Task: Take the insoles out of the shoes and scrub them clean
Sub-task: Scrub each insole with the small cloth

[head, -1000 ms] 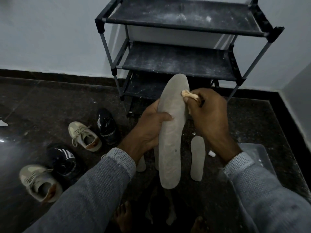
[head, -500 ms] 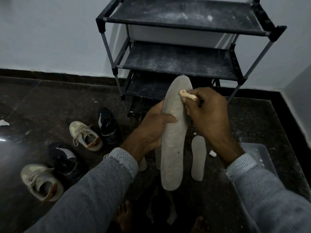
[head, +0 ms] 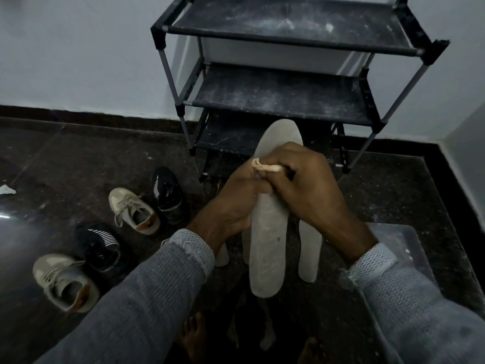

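Head view. The person is holding a grey insole (head: 267, 248) upright above the floor (head: 78, 158), toe end toward the shoe rack (head: 288, 101). The left hand (head: 236, 206) is gripping the insole's left edge near its middle, fingers curled round it. The right hand (head: 309, 187) is clenching a small pale cloth (head: 265, 166) and pressing it against the insole's upper half.

The insole is judged light, thin and flexible; it is likely to bend under scrubbing pressure unless it is backed from behind, so a hold at mid-length, close to the patch being rubbed, is suiting it best.

Further insoles (head: 309, 248) are lying on the floor just below the hands, partly hidden. Two beige sneakers (head: 133, 211) and two black shoes (head: 168, 195) are standing to the left, well apart from the work. A clear plastic tub (head: 401, 245) is sitting under the right forearm. Nothing is obstructing the scrubbing stroke; bare feet (head: 194, 334) are showing at the lower edge.
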{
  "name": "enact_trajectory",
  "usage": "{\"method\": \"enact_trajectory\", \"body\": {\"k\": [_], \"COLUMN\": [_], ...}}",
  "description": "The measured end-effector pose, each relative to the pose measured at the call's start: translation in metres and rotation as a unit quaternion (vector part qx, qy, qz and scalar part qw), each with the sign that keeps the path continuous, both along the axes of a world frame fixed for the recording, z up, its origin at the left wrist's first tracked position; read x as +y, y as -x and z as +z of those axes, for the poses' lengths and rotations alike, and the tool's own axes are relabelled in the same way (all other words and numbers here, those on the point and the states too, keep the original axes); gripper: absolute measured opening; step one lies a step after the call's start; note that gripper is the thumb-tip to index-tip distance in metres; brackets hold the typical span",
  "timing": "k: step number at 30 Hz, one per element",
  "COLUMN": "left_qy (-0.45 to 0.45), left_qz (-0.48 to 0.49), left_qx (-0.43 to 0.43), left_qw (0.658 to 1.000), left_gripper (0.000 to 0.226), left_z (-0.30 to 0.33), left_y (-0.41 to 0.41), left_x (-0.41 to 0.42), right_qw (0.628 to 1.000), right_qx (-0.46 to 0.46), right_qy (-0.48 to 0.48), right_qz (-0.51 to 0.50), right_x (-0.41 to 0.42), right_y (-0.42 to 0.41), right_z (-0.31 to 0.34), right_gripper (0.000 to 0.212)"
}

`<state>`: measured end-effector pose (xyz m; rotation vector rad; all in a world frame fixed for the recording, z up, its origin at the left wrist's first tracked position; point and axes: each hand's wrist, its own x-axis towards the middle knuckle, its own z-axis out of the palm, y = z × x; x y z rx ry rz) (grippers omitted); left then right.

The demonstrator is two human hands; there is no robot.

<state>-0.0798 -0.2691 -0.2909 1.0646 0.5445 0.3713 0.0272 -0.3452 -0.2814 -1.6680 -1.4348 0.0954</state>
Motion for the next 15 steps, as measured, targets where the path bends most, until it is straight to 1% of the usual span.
{"method": "enact_trajectory", "body": {"k": [2, 3, 6, 8, 9, 11, 13, 15], "left_qy": [-0.003, 0.001, 0.01, 0.011, 0.016, 0.021, 0.0, -0.007], "left_qz": [-0.001, -0.011, -0.048, -0.059, -0.062, -0.06, -0.043, -0.034], "left_qx": [-0.009, -0.021, -0.044, -0.046, -0.05, -0.052, -0.026, -0.024], "left_qw": [1.0, 1.0, 0.998, 0.997, 0.997, 0.997, 0.999, 0.999], "left_gripper": [0.058, 0.06, 0.069, 0.071, 0.071, 0.063, 0.053, 0.054], "left_z": [0.0, 0.001, 0.002, 0.003, 0.002, 0.001, -0.001, 0.0], "left_y": [0.001, 0.001, 0.001, -0.001, -0.001, -0.001, 0.0, 0.0], "left_x": [0.001, 0.001, -0.001, -0.003, -0.003, -0.003, -0.002, -0.003], "right_qw": [1.0, 1.0, 0.994, 0.99, 0.992, 0.998, 1.0, 1.0], "right_qx": [0.002, 0.004, 0.003, 0.006, 0.005, 0.007, 0.014, 0.022], "right_qy": [0.009, 0.003, -0.026, -0.033, -0.03, -0.014, 0.005, 0.007], "right_qz": [0.026, 0.011, -0.104, -0.135, -0.123, -0.058, 0.004, 0.006], "right_x": [0.003, 0.004, 0.002, -0.001, -0.002, -0.001, 0.002, 0.004], "right_y": [0.001, -0.001, -0.011, -0.014, -0.012, -0.004, 0.004, 0.004], "right_z": [0.0, 0.0, -0.002, -0.003, -0.002, 0.0, 0.003, 0.004], "right_gripper": [0.011, 0.01, 0.011, 0.014, 0.015, 0.016, 0.016, 0.016]}}
